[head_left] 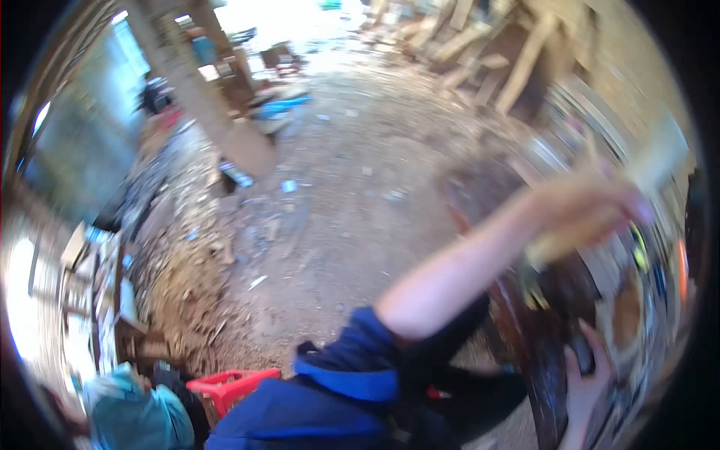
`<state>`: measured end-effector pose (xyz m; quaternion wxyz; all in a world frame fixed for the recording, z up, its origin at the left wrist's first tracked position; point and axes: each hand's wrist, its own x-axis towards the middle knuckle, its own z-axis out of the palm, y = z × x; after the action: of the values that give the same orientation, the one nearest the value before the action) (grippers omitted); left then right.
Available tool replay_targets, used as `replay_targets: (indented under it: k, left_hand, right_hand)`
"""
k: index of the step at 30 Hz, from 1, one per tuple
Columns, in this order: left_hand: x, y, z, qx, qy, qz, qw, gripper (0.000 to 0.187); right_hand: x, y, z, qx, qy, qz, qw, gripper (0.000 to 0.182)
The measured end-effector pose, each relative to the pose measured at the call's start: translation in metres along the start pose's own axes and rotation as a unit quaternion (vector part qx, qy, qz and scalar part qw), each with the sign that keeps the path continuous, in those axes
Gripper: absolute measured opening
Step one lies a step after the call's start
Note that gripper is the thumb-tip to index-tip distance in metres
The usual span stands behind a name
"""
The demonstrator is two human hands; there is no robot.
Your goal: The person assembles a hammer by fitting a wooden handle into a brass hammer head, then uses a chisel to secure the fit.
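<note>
My left hand (592, 206) reaches out at the right side, at the end of a bare forearm with a blue sleeve. It is smeared by motion. Its fingers look closed around something pale that I cannot make out. A whitish, blurred piece (660, 161) shows just beyond its fingers. Lower right, my right hand (589, 382) has thumb and finger around a dark rounded object (581, 352). That object is at the dark, shiny wooden bench (532, 352), which runs below both hands.
Tools and items lie blurred along the right edge. Wooden boards (525, 64) lean at the upper right. A post (217, 112) stands upper left, near a debris heap (191, 292). A red plastic stool (232, 386) and a person in teal (139, 409) are at the lower left.
</note>
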<state>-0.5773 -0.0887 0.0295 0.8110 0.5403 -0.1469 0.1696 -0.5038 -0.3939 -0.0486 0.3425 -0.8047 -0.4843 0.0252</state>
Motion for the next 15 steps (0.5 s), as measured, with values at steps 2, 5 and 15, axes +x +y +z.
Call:
replay_targets:
  k: [2,5,15]
  left_hand:
    - [0.005,0.0,-0.004,-0.019,-0.01,0.001,1.0,0.023]
    - [0.006,0.005,-0.006,-0.054,-0.026,0.013,0.998,0.022]
    - [0.03,-0.023,-0.019,-0.088,-0.056,0.012,0.994,0.018]
  right_hand:
    - [0.007,-0.015,-0.001,0.009,-0.031,-0.021,0.999,0.043]
    - [0.007,-0.043,-0.002,0.003,-0.04,-0.029,0.999,0.04]
    - [0.008,-0.039,0.006,-0.008,-0.013,-0.052,0.999,0.036]
